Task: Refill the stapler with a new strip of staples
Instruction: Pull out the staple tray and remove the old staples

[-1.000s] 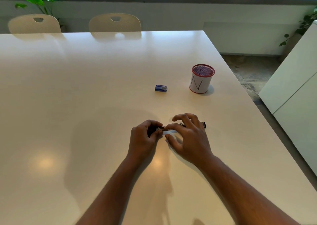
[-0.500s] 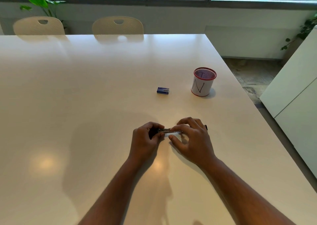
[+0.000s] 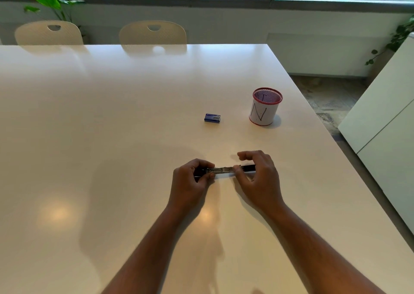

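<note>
A black stapler (image 3: 247,168) lies opened out flat on the white table (image 3: 112,125), its silver staple channel (image 3: 221,170) facing up between my hands. My left hand (image 3: 190,181) grips the stapler's left end. My right hand (image 3: 257,177) pinches the channel's right part with thumb and forefinger, the other fingers raised above it. Whether a staple strip lies in the channel I cannot tell. A small blue staple box (image 3: 212,117) rests closed on the table, well beyond my hands.
A white mesh cup (image 3: 264,112) with a red rim and a drawn "N" stands right of the box. The table's right edge runs close by it. Two cream chairs (image 3: 152,33) stand at the far side, a white cabinet (image 3: 385,125) at the right.
My right hand has slid to the right along the stapler, uncovering more of the silver channel. My left hand keeps its grip. The camera has tilted slightly down.
</note>
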`<state>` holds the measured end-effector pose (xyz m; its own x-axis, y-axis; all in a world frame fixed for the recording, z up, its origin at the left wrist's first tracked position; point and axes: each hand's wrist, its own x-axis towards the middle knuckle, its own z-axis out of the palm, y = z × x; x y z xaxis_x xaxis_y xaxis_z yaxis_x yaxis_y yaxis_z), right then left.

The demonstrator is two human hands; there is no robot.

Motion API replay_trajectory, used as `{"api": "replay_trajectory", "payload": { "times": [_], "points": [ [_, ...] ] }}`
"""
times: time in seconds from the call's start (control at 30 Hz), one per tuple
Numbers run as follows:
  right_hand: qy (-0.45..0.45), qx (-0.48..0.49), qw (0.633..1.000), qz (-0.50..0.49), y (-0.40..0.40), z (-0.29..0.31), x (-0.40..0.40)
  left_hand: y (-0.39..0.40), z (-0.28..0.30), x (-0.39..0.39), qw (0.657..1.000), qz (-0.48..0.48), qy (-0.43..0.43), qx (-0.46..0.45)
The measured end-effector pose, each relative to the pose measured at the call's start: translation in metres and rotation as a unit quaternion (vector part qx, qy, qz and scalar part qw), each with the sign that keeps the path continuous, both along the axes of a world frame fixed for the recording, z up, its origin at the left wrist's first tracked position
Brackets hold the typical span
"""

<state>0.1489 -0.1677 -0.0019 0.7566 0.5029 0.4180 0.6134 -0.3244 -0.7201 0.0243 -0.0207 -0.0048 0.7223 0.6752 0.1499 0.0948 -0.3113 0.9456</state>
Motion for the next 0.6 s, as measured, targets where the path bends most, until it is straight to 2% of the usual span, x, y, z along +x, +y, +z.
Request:
{"api": "replay_trajectory", "payload": {
  "times": [0.23,0.6],
  "points": [
    [-0.047,-0.077,0.996,-0.008,0.0011,-0.0001,-0.0007,0.0018,-0.0015,-0.0004,1.0,0.001,0.017,0.008],
    [-0.031,-0.074,0.997,-0.021,0.0013,-0.0024,-0.0017,-0.0056,0.0038,-0.0012,0.999,0.016,-0.005,-0.03]
  ]
}}
